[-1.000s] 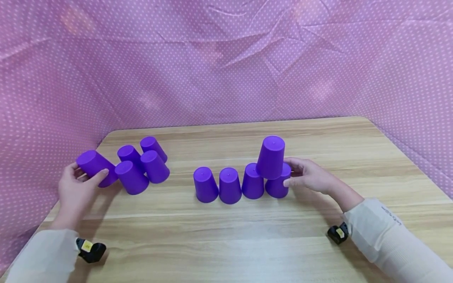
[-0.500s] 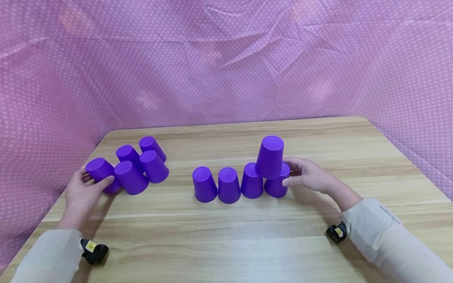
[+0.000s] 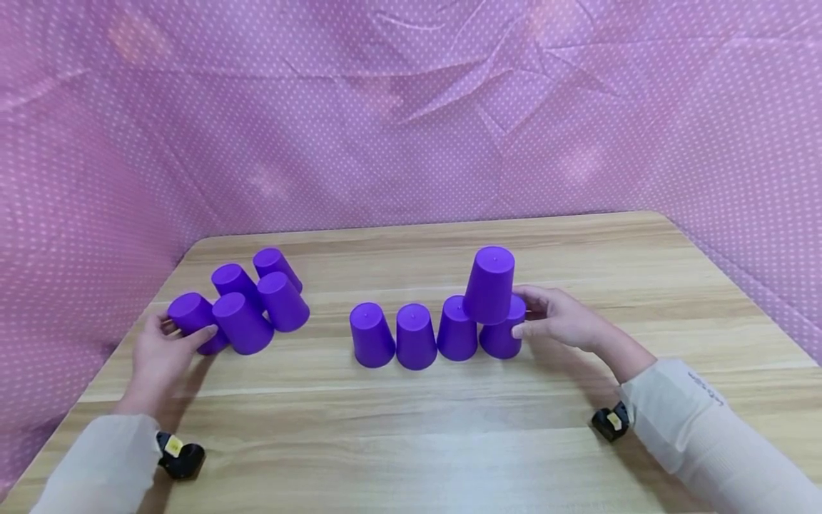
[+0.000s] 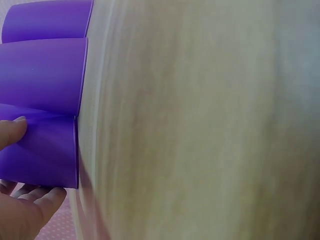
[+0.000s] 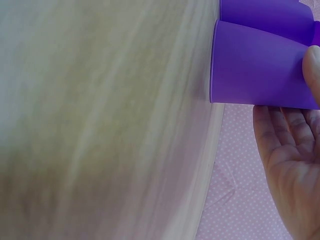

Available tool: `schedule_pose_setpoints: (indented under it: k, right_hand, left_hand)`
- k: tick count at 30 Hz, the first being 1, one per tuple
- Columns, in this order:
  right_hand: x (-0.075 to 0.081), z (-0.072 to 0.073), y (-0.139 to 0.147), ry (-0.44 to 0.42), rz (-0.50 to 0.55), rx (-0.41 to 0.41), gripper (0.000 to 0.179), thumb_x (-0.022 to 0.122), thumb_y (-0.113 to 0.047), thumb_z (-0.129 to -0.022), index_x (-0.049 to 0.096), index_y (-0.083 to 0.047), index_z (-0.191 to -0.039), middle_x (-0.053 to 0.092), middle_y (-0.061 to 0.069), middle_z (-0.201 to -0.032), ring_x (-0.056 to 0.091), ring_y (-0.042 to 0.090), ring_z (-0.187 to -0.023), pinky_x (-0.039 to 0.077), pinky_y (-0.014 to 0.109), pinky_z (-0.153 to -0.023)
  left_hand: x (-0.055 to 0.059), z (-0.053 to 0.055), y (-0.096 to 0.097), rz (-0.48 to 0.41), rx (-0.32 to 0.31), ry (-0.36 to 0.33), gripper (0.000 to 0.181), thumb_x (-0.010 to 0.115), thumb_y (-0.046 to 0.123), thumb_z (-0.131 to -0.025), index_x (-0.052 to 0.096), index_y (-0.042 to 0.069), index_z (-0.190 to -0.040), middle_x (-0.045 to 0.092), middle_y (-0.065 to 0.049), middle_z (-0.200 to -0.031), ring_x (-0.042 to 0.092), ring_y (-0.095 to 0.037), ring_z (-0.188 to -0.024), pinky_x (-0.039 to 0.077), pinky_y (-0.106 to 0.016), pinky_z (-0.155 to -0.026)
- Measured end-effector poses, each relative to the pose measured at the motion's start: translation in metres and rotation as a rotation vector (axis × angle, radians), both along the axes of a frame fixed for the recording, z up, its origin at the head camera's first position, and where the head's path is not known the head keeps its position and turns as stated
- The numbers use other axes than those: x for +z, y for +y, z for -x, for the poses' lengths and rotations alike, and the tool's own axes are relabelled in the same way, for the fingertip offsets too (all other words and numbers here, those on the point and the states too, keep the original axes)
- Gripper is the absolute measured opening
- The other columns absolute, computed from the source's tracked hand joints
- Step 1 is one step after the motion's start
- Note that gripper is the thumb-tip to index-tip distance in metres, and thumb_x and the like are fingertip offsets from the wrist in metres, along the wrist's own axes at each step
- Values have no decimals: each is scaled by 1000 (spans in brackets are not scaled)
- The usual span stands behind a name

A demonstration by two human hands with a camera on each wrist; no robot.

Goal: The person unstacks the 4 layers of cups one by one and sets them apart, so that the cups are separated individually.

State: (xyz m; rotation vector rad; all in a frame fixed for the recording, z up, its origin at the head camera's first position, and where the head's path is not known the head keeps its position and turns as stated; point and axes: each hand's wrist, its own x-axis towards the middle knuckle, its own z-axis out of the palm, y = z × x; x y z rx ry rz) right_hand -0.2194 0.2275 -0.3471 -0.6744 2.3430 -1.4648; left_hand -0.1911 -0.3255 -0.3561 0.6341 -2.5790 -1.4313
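My left hand (image 3: 160,360) grips an upside-down purple cup (image 3: 204,323) at the far left, thumb in front and fingers round its outer side. The cup stands on the table, touching a neighbouring purple cup (image 3: 244,327); the left wrist view shows their walls meeting, with my thumb across the held cup (image 4: 42,150). On the right, my right hand (image 3: 568,323) holds the end cup (image 3: 502,341) of a row between thumb and fingers. Another inverted cup (image 3: 489,289) rests above it, bridging it and the cup (image 3: 457,332) to its left.
Two more inverted cups (image 3: 372,339) continue the right-hand row leftward. Behind the left-hand front cups stand others (image 3: 234,280), close together. Pink dotted cloth (image 3: 411,143) hangs round the back and sides of the wooden table (image 3: 411,442).
My left hand has lowered its cup and moved it rightward against the neighbouring cup, nudging the front cups slightly right. My right hand and its row stay put.
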Motion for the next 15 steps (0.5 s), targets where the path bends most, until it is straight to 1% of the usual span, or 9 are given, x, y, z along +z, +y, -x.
schedule_pose_setpoints:
  k: [3, 5, 8, 10, 15]
  right_hand:
    - [0, 0, 0, -12, -1, -1, 61, 69, -10, -80, 42, 2, -134, 59, 18, -119, 58, 21, -107, 48, 28, -91]
    - [-1, 0, -1, -15, -1, 4, 61, 69, -10, -81, 41, 2, -134, 59, 18, -119, 57, 24, -108, 48, 29, -92]
    - [0, 0, -1, -13, -5, 5, 61, 69, -10, -81, 41, 2, -134, 58, 19, -119, 57, 26, -109, 48, 29, -92]
    - [0, 0, -1, -12, -6, 4, 61, 69, -9, -81, 41, 2, -134, 58, 19, -119, 57, 26, -109, 48, 30, -92]
    - [-1, 1, 0, -9, -10, 0, 62, 69, -10, -81, 41, 2, -135, 58, 19, -120, 56, 27, -109, 48, 29, -92]
  left_hand:
    - [-3, 1, 2, -37, 17, 3, 84, 68, 35, -83, 19, 3, -143, 30, -22, -144, 37, -37, -127, 37, -47, -105]
    - [-4, 1, 2, -43, 25, 5, 83, 69, 35, -83, 20, 4, -143, 31, -21, -143, 37, -35, -126, 37, -46, -105]
    - [-5, 1, 2, -39, 19, 12, 82, 68, 34, -83, 20, 4, -143, 30, -21, -143, 37, -36, -127, 36, -47, -106]
    - [-5, 1, 2, -12, 7, 20, 82, 66, 33, -85, 18, 1, -143, 30, -23, -144, 36, -39, -127, 35, -49, -106]
    - [-6, 1, 1, -32, -3, 21, 84, 67, 32, -84, 16, 2, -144, 26, -25, -146, 33, -41, -130, 33, -50, -107]
